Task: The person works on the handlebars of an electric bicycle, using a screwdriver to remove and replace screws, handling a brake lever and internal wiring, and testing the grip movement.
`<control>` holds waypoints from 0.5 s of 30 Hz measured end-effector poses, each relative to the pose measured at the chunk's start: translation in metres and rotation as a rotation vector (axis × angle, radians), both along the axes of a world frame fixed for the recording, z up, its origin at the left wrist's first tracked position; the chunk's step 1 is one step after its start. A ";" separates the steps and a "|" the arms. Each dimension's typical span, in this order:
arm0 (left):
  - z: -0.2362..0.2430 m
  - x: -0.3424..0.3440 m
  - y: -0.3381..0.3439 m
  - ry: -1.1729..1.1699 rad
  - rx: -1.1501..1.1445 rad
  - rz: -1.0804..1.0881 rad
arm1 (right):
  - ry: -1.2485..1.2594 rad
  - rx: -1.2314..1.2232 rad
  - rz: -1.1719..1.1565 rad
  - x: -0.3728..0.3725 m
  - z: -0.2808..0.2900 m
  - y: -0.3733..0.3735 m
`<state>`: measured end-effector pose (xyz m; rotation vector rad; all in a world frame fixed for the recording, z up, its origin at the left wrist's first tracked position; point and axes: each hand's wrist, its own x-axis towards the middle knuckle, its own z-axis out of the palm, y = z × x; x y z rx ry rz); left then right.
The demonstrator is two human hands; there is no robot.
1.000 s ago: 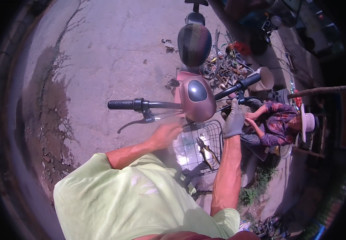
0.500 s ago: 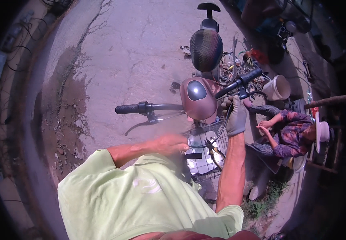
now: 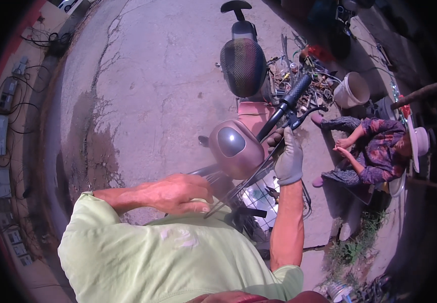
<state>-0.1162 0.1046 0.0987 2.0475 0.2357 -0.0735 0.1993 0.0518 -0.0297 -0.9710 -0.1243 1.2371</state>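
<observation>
Left hand [image 3: 180,194], bare, fingers curled around the near end of a thin cable [image 3: 243,184], just above the rim of the wire basket [image 3: 274,202]. The cable runs up and rightward past the pink headlamp housing [image 3: 234,147]. Right hand [image 3: 289,159], in a grey glove, fingers clenched on the cable's upper stretch just below the brake lever [image 3: 304,113] and black handlebar grip [image 3: 296,92]. Far right: a seated person [image 3: 375,151] beside a bucket [image 3: 352,90].
</observation>
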 end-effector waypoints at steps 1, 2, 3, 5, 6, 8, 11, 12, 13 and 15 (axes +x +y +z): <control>0.016 0.007 0.017 0.051 -0.043 0.011 | -0.002 -0.005 -0.014 -0.001 0.001 0.000; 0.026 0.016 0.033 0.039 -0.023 0.070 | 0.001 0.008 -0.005 -0.002 0.001 0.000; 0.031 0.031 0.050 0.024 -0.004 0.120 | 0.000 0.019 -0.007 0.000 0.004 -0.003; 0.029 0.072 0.088 0.023 0.206 0.224 | 0.018 0.053 -0.035 0.000 -0.004 -0.004; 0.019 0.103 0.103 -0.068 0.385 0.288 | 0.016 0.058 0.006 0.002 -0.008 -0.008; 0.003 0.177 0.127 -0.099 0.512 0.355 | 0.040 0.056 -0.007 -0.005 -0.003 -0.012; -0.011 0.280 0.123 0.100 0.563 0.248 | 0.054 0.028 -0.095 -0.011 -0.004 -0.009; -0.025 0.306 0.119 0.119 0.606 0.221 | 0.054 0.033 -0.094 -0.011 -0.006 -0.011; -0.030 0.323 0.113 0.119 0.613 0.210 | 0.019 0.014 -0.063 -0.010 -0.008 -0.014; -0.035 0.342 0.109 0.213 0.736 0.248 | -0.012 0.009 -0.022 -0.012 -0.010 -0.014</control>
